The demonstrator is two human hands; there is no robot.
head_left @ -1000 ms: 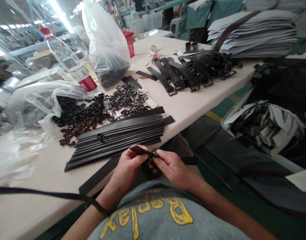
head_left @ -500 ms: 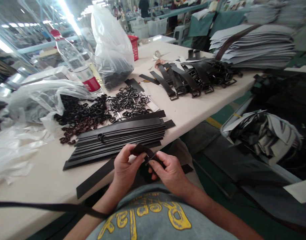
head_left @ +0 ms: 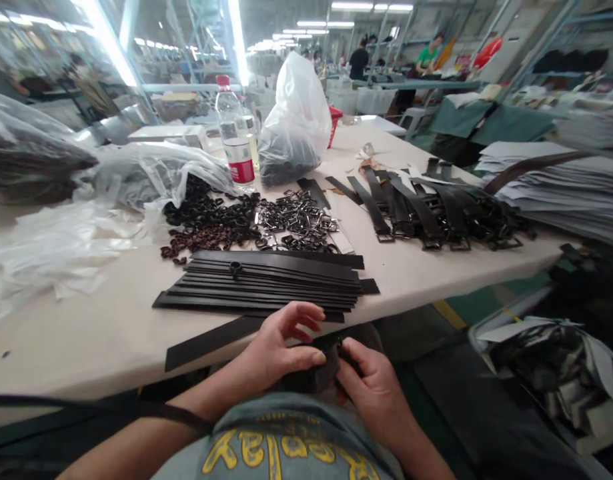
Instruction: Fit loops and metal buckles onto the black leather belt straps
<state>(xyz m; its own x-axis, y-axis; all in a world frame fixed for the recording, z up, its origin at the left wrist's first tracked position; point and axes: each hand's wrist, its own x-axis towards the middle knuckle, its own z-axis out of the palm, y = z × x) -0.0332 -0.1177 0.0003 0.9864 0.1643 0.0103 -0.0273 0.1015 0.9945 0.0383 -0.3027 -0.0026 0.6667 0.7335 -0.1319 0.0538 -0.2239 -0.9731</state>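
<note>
My right hand [head_left: 370,375] pinches a dark leather strap [head_left: 327,373] in front of my shirt, at the table's front edge. A small metal piece glints at its fingertips, too small to make out. My left hand [head_left: 281,343] is open, fingers spread and curved, the thumb beside the strap; whether it touches cannot be told. Beyond the hands lies a stack of black strips [head_left: 271,283] with a small black loop [head_left: 235,269] on top. A single black strip [head_left: 211,341] lies askew on the near edge, its right end behind my left forearm.
Past the stack are piles of black loops [head_left: 206,210], brown loops [head_left: 199,241] and metal buckles [head_left: 296,220]. Buckled straps [head_left: 411,207] lie right. A water bottle [head_left: 236,147] and plastic bag [head_left: 299,120] stand behind. A bin of scraps [head_left: 551,373] sits lower right.
My left hand has let go of the strap and spread its fingers. The strap is lower, still in my right hand. The view has swung left and tilted up.
</note>
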